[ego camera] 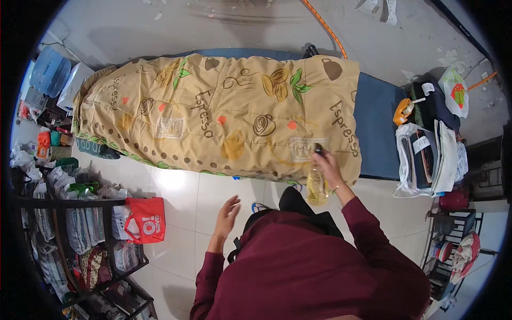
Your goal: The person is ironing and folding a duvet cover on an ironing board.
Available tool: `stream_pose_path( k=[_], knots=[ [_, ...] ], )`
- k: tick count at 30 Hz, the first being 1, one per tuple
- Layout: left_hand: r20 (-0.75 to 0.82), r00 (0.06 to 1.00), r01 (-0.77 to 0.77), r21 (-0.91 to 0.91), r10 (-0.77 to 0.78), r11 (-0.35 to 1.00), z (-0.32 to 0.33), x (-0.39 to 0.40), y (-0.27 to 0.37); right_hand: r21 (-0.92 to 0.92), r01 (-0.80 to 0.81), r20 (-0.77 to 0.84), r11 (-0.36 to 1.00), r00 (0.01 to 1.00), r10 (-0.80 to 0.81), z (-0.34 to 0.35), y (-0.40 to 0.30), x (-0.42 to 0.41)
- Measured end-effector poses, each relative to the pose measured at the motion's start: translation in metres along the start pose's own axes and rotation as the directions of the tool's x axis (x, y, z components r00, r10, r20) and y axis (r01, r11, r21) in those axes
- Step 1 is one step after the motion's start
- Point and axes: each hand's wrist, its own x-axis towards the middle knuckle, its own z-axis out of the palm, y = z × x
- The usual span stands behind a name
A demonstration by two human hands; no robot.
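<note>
A clear spray bottle of yellow liquid [318, 186] is in my right hand [329, 166], gripped around its neck below the black nozzle. It hangs over the near edge of a tan quilted blanket [240, 120] printed with coffee cups, beans and leaves. The blanket lies spread over a long blue-topped table [378, 128], whose right end shows bare. My left hand [229, 216] is held over the tiled floor, short of the blanket's near edge. Its fingers are slightly apart and nothing is in them.
Folded textiles in a clear bag [426, 156] and an orange tape dispenser [403, 111] sit at the table's right end. A black rack [80, 203] of bagged goods, with a red bag [148, 220], stands at left. An orange rope [326, 28] hangs behind. Another rack [450, 248] stands at right.
</note>
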Motion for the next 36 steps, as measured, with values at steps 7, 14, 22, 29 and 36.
stream_pose_path(
  k=[7,14,22,29,36],
  knots=[
    [-0.246,0.967,0.042,-0.116,-0.07,0.992,-0.046,-0.025,-0.007,-0.184,0.123,0.327,0.975,0.943,-0.057,0.106,0.021,0.03],
    [-0.259,0.963,0.02,-0.178,-0.067,0.984,-0.07,-0.008,0.004,-0.143,0.107,0.438,0.984,0.898,-0.034,0.182,0.012,0.078],
    [-0.411,0.906,0.02,-0.196,-0.101,0.98,-0.136,0.016,0.027,-0.005,0.026,0.468,1.0,0.883,-0.021,0.235,-0.027,0.16],
    [-0.495,0.856,0.014,-0.265,-0.149,0.964,-0.174,0.033,0.019,-0.03,-0.095,0.578,0.995,0.81,0.095,0.319,-0.056,0.206],
    [-0.36,0.922,0.045,-0.261,-0.14,0.964,-0.237,0.056,0.004,-0.106,-0.138,0.648,0.985,0.742,0.174,0.41,-0.043,0.198]
  ],
)
